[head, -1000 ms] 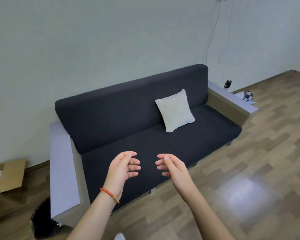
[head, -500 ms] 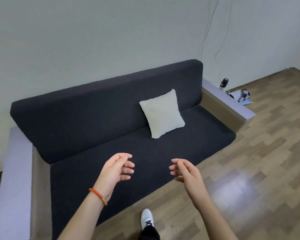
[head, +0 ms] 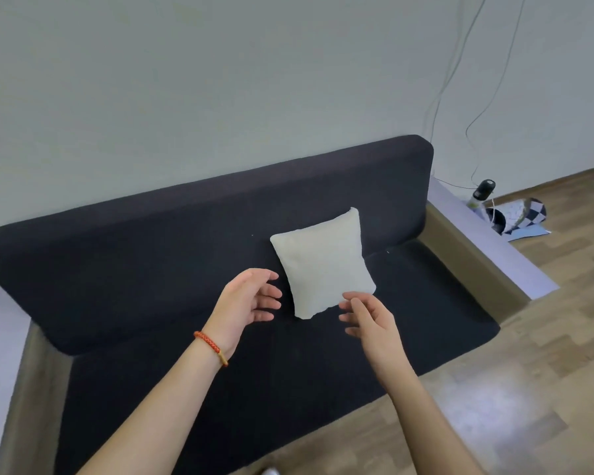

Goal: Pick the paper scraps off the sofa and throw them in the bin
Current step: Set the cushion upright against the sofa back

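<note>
Two bare hands reach out over a dark sofa (head: 186, 269) set against a pale wall, both released and holding nothing: the left hand (head: 246, 298) (an orange beaded bracelet (head: 210, 347) on its wrist) and the right hand (head: 369, 318) flank the lower edge of a cream cushion (head: 323, 262) propped against the backrest. Two tiny pale specks, possibly paper scraps (head: 388, 252), dot the upholstery near the cushion; a checkered sheet (head: 518, 217) lies on the wooden floor (head: 528, 389) beyond the armrest
</note>
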Available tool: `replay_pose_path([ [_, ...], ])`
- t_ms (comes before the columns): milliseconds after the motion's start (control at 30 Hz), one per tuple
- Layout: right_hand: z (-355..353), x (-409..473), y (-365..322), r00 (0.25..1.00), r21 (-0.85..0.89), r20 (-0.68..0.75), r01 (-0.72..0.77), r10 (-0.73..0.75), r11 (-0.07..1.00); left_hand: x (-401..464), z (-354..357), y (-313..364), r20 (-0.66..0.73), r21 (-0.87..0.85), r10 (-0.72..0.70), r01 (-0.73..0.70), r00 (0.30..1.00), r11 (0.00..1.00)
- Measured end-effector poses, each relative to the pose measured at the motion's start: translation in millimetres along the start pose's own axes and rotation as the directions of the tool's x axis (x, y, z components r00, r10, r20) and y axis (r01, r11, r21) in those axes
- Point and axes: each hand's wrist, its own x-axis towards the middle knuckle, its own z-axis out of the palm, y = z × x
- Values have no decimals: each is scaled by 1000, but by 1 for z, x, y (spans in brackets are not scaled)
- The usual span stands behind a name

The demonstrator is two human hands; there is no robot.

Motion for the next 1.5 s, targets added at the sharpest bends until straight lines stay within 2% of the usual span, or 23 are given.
replay_pose_path([
  [167,-38,100,3,1000,-50,-5,-6,6,999,69,44,2,-85,16,-31,33,996,999],
  [333,-80,221,23,992,-108,97,-66,77,992,148,90,-29,-239,-20,-116,114,964,993],
  [500,-110,343,65,966,-223,172,-151,192,963,235,131,-88,-398,-108,-191,161,897,981],
  [667,-113,432,125,937,-331,165,-241,307,912,307,147,-169,-440,-106,-293,274,849,956],
  [833,-82,490,179,923,-308,218,-243,317,920,373,116,-224,-468,-108,-294,276,833,955],
  [900,-68,503,199,917,-269,251,-240,309,933,389,100,-240,-503,-138,-279,242,818,960],
  [1000,-61,508,209,912,-177,278,-262,303,949,407,92,-256,-441,-174,-299,247,846,953],
  [1100,-55,509,223,919,-179,297,-213,259,961,426,88,-276,-349,-169,-275,228,896,959],
  [1267,-51,497,230,932,-201,279,-178,230,963,425,91,-284,-324,-190,-203,146,924,971],
  [1367,-39,468,221,938,-214,293,-127,188,969,395,76,-279,-377,-183,-132,66,917,981],
  [1500,12,432,216,910,-183,384,-93,159,979,357,25,-272,-510,-162,-98,16,855,987],
])
